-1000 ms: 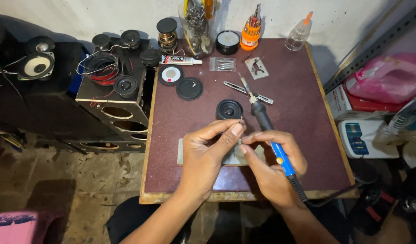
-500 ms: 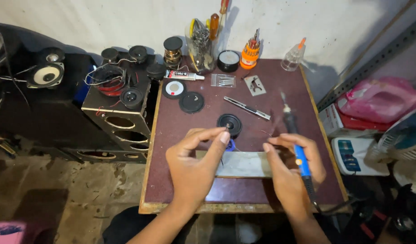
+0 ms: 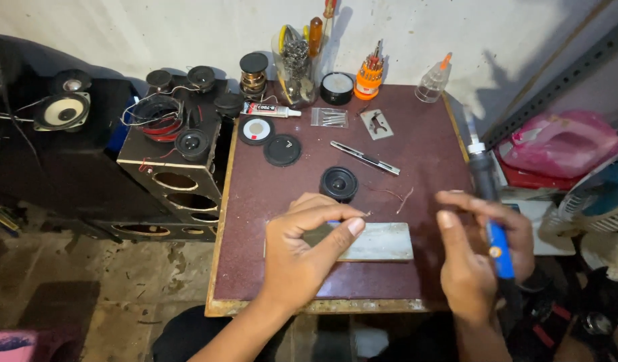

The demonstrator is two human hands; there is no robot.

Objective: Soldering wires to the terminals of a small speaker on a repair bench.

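Two hands at lower centre: left hand (image 3: 302, 251) fingers pinch a thin wire end over the grey rectangular plate (image 3: 382, 241), right hand (image 3: 480, 258) grips the blue-handled soldering iron (image 3: 486, 201), tip pointing up-frame, away from the wire.

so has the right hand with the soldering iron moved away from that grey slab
Yes. The right hand with the soldering iron has swung out to the right, off the grey slab, which it was over a second ago; it now hovers near the table's right edge.

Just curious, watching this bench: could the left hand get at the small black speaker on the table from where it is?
Probably yes. The left hand sits just in front of the small black speaker, with only bare table between them.
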